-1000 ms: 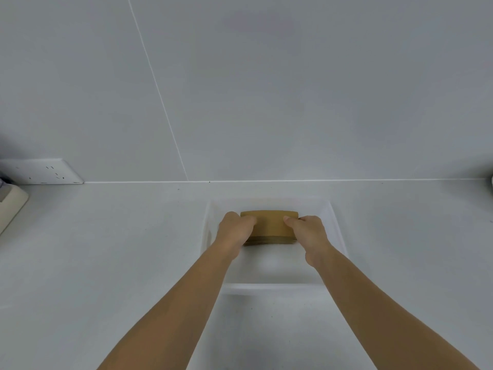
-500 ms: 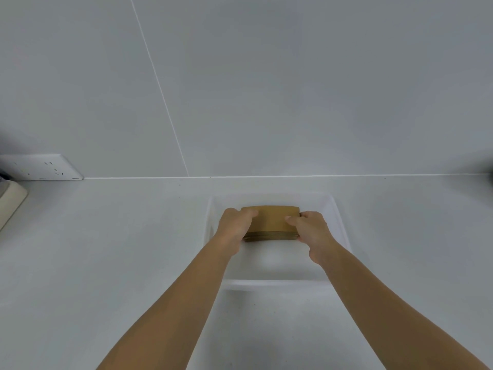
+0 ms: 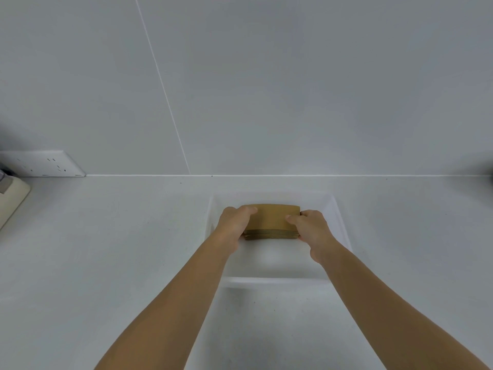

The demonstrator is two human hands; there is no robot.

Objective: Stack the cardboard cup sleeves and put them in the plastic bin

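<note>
A stack of brown cardboard cup sleeves (image 3: 272, 221) is held inside the clear plastic bin (image 3: 277, 281), toward its far half. My left hand (image 3: 234, 227) grips the stack's left end and my right hand (image 3: 312, 231) grips its right end, thumbs on top. The stack's layered near edge shows between my hands. I cannot tell whether the stack touches the bin floor. The bin stands on the white counter, straight ahead of me.
A white wall socket plate (image 3: 44, 164) sits on the wall at the far left, just above the counter. A beige object (image 3: 12, 198) lies at the left edge. The white tiled wall rises behind the bin.
The stack and both hands have hardly moved inside the bin; the view has shifted slightly, so the hands and the stack sit a little higher in the frame.
</note>
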